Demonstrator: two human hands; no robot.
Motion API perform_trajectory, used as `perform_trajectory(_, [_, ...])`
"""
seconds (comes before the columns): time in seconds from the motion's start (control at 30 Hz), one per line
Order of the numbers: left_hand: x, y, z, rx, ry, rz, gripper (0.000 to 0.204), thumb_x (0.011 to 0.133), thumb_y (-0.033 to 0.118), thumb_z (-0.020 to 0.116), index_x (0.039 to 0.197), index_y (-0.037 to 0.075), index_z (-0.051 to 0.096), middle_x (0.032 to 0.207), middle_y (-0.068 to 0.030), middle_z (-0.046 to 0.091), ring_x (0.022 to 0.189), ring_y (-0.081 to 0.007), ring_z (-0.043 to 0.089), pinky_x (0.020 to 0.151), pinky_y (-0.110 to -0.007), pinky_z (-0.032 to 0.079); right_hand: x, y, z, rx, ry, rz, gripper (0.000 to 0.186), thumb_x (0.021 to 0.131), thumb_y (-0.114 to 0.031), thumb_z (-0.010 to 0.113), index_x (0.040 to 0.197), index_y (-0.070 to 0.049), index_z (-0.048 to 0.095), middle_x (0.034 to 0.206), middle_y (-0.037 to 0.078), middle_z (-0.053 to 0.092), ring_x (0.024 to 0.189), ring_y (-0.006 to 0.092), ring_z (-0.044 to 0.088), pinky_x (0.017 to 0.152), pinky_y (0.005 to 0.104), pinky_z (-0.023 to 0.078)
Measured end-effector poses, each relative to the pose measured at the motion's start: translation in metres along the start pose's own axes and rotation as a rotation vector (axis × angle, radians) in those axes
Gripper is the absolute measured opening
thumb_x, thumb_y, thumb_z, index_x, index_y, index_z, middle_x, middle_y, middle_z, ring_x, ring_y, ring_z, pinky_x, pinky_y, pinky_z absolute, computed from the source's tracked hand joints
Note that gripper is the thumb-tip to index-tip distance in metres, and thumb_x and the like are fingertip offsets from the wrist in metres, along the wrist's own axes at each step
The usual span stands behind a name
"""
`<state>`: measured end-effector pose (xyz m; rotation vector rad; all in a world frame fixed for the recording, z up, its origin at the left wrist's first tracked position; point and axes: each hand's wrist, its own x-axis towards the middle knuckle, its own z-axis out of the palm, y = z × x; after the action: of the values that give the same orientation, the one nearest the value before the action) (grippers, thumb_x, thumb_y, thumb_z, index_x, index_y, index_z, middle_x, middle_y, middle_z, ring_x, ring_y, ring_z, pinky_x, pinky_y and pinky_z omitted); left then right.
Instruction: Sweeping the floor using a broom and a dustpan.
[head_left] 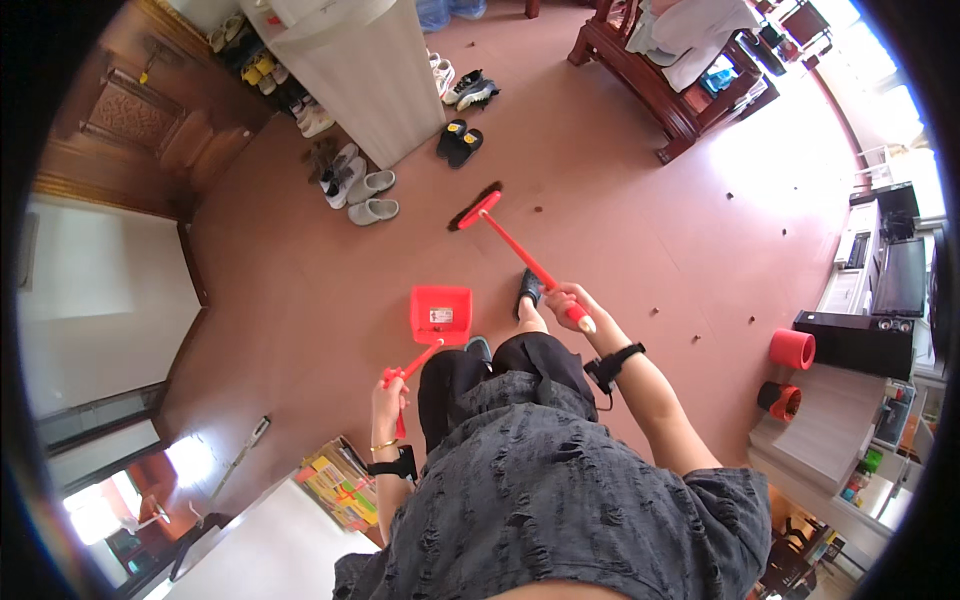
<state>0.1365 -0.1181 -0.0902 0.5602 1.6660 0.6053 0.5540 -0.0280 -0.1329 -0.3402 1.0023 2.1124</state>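
My right hand (570, 302) is closed around the red handle of a broom (477, 211), whose dark-bristled head lies out ahead on the floor near a small dark bit (538, 209). My left hand (390, 398) grips the handle of a red dustpan (440, 305), which is held just in front of my legs, with a white label and some small dark specks inside. Several small dark bits (656, 311) are scattered over the pinkish-brown floor (630, 240), mostly to the right.
Shoes (345, 180) and slippers (460, 145) surround a pale cabinet (360, 75) ahead left. A carved wooden bench (640, 80) stands ahead right. Red bins (792, 348) and a media unit (855, 340) line the right; stacked cardboard (335, 480) and a white surface (260, 540) are lower left.
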Motion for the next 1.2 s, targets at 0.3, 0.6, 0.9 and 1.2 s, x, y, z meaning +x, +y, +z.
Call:
perform_trajectory(0.3, [0.022,0.091,0.063,-0.009,0.026,-0.013,0.021,0.080,0.021,0.049,0.093,0.005,0.054,0.066,-0.0021,0.051,0.039,-0.0063,0.040,0.045,-0.025,0.043,0.113,-0.129,0.042,-0.037,0.093,0.015,0.013,0.082,-0.001,0.047,0.092,0.002,0.040,0.058,-0.002,0.041,0.038,0.0052,0.040,0.035,0.0159,0.039])
perform_trajectory(0.6, [0.080,0.175,0.115,0.064,-0.015,0.022,0.024,0.081,0.023,0.046,0.096,0.007,0.054,0.067,-0.0021,0.051,0.039,-0.0064,0.039,0.047,-0.024,0.044,-0.046,-0.181,0.029,-0.127,-0.016,-0.153,0.020,0.086,-0.003,0.044,0.104,0.006,0.044,0.065,-0.001,0.042,0.050,0.0038,0.043,0.042,0.0141,0.039])
perform_trajectory(0.9, [0.131,0.249,0.136,-0.137,0.035,0.021,0.025,0.082,0.028,0.043,0.098,0.010,0.050,0.067,-0.0010,0.051,0.040,-0.0059,0.036,0.049,-0.024,0.041,-0.162,-0.152,0.034,-0.063,0.331,-0.297,0.026,0.084,-0.002,0.043,0.110,-0.001,0.043,0.062,-0.003,0.040,0.045,0.0018,0.039,0.036,0.0135,0.038])
perform_trajectory(1.2, [0.200,0.301,0.155,-0.201,0.041,-0.017,0.025,0.081,0.028,0.044,0.097,0.011,0.049,0.065,-0.0006,0.051,0.040,-0.0073,0.036,0.050,-0.025,0.041,-0.120,-0.115,0.123,-0.528,0.513,-0.458,0.033,0.077,0.002,0.046,0.108,-0.007,0.040,0.061,-0.002,0.038,0.042,0.0016,0.035,0.035,0.0148,0.032])
